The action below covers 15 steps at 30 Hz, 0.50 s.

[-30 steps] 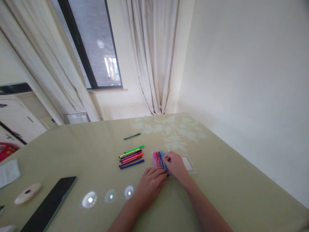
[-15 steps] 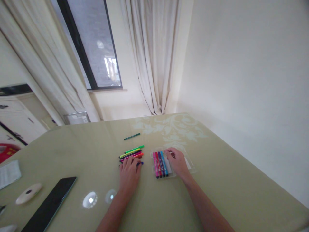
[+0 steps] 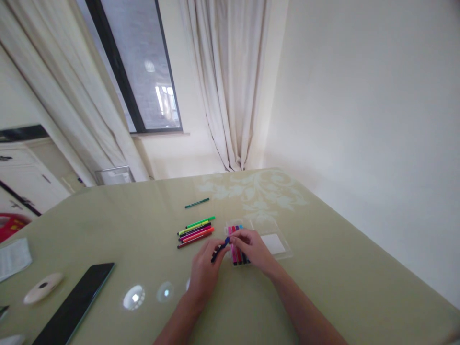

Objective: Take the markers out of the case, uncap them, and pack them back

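A dark blue marker (image 3: pixel 220 251) is held between both hands, tilted up to the right. My left hand (image 3: pixel 205 266) has its fingers closed around the lower part. My right hand (image 3: pixel 255 247) pinches the upper tip over the clear plastic case (image 3: pixel 289 249). Inside the case's left half, pink, red and blue markers (image 3: pixel 234 254) lie side by side, partly covered by my right hand. To the left lies a loose group of several markers (image 3: pixel 196 231) in green, yellow, magenta, orange and dark red. A dark green marker (image 3: pixel 197 203) lies apart, farther back.
On the left of the table (image 3: pixel 143 215) are a black phone-like slab (image 3: pixel 77 302), a whitish oval object (image 3: pixel 43 287) and a folded white cloth or paper (image 3: pixel 14 258). A wall (image 3: pixel 359 120) borders the right edge. Curtains (image 3: pixel 230 86) hang behind.
My left hand has picked up the dark blue marker from beside the group and brought it right. My right hand has shifted left within the case area and now pinches the marker's tip.
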Motion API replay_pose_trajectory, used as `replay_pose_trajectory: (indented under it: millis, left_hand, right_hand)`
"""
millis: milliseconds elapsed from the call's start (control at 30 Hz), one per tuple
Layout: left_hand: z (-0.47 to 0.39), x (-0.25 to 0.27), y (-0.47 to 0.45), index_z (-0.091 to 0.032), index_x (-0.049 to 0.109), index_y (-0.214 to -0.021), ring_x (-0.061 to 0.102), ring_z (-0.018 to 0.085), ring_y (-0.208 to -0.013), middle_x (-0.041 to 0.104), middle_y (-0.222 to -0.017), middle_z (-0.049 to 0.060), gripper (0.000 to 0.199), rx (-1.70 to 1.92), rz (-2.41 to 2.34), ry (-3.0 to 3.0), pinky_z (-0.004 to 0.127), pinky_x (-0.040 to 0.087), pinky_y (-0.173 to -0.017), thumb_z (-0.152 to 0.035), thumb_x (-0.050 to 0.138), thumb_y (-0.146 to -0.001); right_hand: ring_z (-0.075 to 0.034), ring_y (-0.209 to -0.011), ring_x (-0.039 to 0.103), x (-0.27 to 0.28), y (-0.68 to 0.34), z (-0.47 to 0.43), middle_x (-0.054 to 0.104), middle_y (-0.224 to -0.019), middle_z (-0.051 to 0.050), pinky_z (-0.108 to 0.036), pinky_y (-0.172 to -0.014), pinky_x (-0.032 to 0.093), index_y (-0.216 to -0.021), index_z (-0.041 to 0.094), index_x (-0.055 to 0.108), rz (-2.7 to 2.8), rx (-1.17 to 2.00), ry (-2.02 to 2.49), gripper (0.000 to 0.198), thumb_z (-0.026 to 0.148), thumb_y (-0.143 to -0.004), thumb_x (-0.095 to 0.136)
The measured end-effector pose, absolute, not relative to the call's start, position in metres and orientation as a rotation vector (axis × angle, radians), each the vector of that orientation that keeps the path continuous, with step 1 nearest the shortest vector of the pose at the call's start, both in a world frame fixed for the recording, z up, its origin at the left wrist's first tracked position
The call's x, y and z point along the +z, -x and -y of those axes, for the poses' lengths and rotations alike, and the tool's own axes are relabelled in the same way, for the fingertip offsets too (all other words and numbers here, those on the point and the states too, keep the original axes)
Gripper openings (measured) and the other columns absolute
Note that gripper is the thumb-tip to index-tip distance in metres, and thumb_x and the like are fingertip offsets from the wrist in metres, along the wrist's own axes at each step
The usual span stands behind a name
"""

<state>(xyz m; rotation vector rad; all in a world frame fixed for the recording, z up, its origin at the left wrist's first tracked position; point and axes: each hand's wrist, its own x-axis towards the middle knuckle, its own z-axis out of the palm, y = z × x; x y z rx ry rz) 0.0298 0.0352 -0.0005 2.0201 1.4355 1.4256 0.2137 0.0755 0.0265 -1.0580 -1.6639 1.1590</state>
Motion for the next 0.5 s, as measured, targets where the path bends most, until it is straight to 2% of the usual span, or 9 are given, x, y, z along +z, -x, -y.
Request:
replay_pose_trajectory:
  millis: [233,400,500]
  left_hand:
    - [-0.035,0.0,-0.03,-0.024,0.07,-0.107,0.069,0.016,-0.08,0.072,-0.096,0.003,0.025,1.409,-1.352,-2.058,0.027,0.058,-0.074,-0.045,0.06,-0.1]
    - [-0.036,0.0,-0.028,-0.024,0.069,-0.111,0.068,0.015,-0.078,0.073,-0.095,0.002,0.021,1.391,-1.402,-2.074,0.026,0.058,-0.073,-0.04,0.062,-0.099]
    - [-0.036,0.001,-0.027,-0.023,0.071,-0.107,0.066,0.014,-0.073,0.073,-0.089,0.001,0.02,1.393,-1.413,-2.087,0.025,0.057,-0.07,-0.038,0.06,-0.1]
  right_hand:
    - [-0.018,-0.079,0.068,0.026,-0.211,-0.075,0.075,-0.087,-0.002,-0.029,-0.074,0.053,-0.098,0.022,0.077,1.5,1.362,0.96,0.034,0.051,-0.082,0.077]
    - [-0.015,-0.065,0.061,0.034,-0.217,-0.079,0.071,-0.073,-0.002,-0.027,-0.063,0.049,-0.084,0.019,0.073,1.281,1.221,1.022,0.037,0.055,-0.079,0.079]
    - [-0.015,-0.062,0.06,0.036,-0.221,-0.082,0.071,-0.072,-0.003,-0.027,-0.06,0.048,-0.083,0.019,0.07,1.19,1.161,1.039,0.038,0.056,-0.079,0.078]
